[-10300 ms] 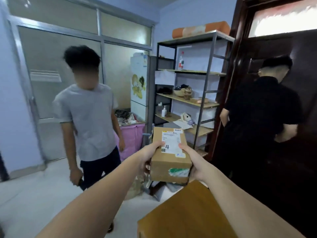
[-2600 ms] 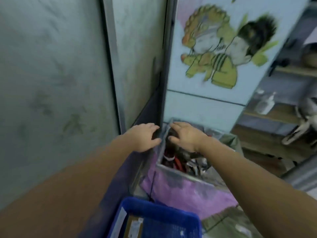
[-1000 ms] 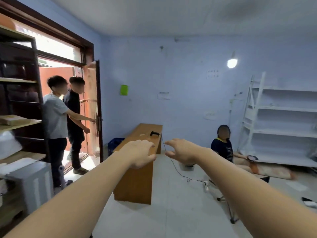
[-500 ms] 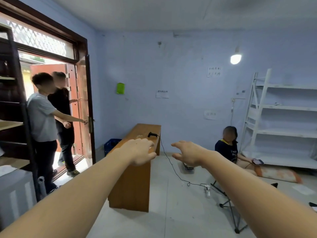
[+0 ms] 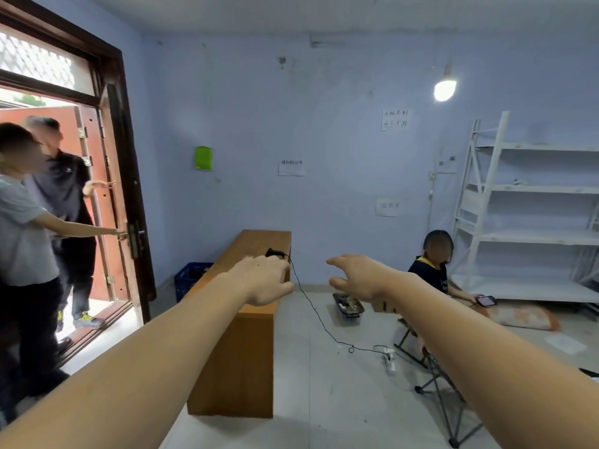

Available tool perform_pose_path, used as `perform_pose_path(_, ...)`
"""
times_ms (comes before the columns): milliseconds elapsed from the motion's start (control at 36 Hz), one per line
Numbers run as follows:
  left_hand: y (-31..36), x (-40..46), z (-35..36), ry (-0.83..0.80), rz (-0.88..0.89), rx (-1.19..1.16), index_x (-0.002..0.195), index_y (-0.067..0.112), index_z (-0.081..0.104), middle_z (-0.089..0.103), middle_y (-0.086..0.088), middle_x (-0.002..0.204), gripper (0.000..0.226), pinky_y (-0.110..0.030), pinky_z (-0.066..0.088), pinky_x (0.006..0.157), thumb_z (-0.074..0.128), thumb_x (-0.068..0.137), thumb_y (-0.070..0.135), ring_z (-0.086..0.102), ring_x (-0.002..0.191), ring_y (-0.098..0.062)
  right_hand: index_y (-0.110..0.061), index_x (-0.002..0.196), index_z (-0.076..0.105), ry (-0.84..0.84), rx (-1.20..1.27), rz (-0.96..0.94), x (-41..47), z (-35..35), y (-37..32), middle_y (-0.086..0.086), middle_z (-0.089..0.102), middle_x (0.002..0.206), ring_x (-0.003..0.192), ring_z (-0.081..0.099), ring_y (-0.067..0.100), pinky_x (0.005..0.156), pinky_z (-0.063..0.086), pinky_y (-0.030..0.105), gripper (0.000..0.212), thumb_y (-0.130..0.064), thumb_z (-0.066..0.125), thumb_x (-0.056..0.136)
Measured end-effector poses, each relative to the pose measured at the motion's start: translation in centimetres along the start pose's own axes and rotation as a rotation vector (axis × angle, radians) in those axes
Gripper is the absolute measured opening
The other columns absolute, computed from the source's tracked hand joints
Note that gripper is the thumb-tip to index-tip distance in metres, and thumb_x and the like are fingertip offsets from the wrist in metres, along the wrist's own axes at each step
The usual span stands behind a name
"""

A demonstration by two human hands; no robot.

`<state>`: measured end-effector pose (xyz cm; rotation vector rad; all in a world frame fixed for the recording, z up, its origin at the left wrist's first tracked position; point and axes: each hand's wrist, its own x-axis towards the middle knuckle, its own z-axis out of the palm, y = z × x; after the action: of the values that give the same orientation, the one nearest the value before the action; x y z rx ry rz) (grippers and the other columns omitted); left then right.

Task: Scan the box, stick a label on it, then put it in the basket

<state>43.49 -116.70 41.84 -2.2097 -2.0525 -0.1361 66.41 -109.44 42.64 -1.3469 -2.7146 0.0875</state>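
Both my arms stretch forward at chest height. My left hand (image 5: 262,280) holds nothing, its fingers loosely curled. My right hand (image 5: 355,276) is empty too, with the fingers spread. Ahead stands a long wooden desk (image 5: 240,319). A black scanner (image 5: 274,253) lies on its far end, and its cable (image 5: 319,322) trails down to the floor. A blue basket (image 5: 189,280) sits on the floor left of the desk, by the wall. No box is in view.
Two people (image 5: 39,241) stand at the open door (image 5: 124,202) on the left. Another person (image 5: 432,270) sits on the floor at the right. A folding stand (image 5: 437,380), a floor tray (image 5: 348,307), a power strip (image 5: 389,359) and white shelving (image 5: 531,205) are also there.
The box I held earlier is gone from my hands. Over the last second the view has swung slightly right and the desk has come nearer. My hands stay empty and raised.
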Motion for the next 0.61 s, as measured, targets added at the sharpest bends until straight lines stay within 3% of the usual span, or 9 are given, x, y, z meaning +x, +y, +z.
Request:
perform_pose_path(222,-1.4,11.8,2.1,0.035,-0.007,-0.027,0.153,0.022,0.041,0.048,-0.004,0.155,0.064,-0.046,0.041,0.109,0.042,0.098,0.055,0.048,0.135,-0.027,-0.016,0.163,0.029,0.001,-0.018,-0.007,9.2,0.7,6.4,0.01,0.035,0.168,0.152,0.035,0.029,0.124,0.031,0.046,0.062,-0.04,0.045,0.108)
perform_pose_path(556,-6.8,28.3,4.7,0.04,-0.042,-0.045,0.136,0.025,0.055,0.061,0.002,0.131,0.054,-0.042,0.05,0.097,0.042,0.095,0.056,0.059,0.111,-0.021,-0.017,0.164,0.027,-0.041,-0.042,-0.023,24.5,0.6,15.2,0.01,0.033,0.169,0.153,0.034,0.029,0.125,0.03,0.047,0.062,-0.04,0.043,0.109)
perform_pose_path(611,-7.8,31.2,5.2,0.05,-0.036,-0.042,0.135,0.025,0.056,0.062,0.003,0.119,0.052,-0.038,0.05,0.088,0.043,0.096,0.056,0.058,0.1,-0.019,-0.017,0.164,0.027,-0.041,-0.044,-0.028,27.5,0.8,16.3,0.01,0.033,0.169,0.153,0.034,0.029,0.125,0.03,0.046,0.062,-0.041,0.043,0.109)
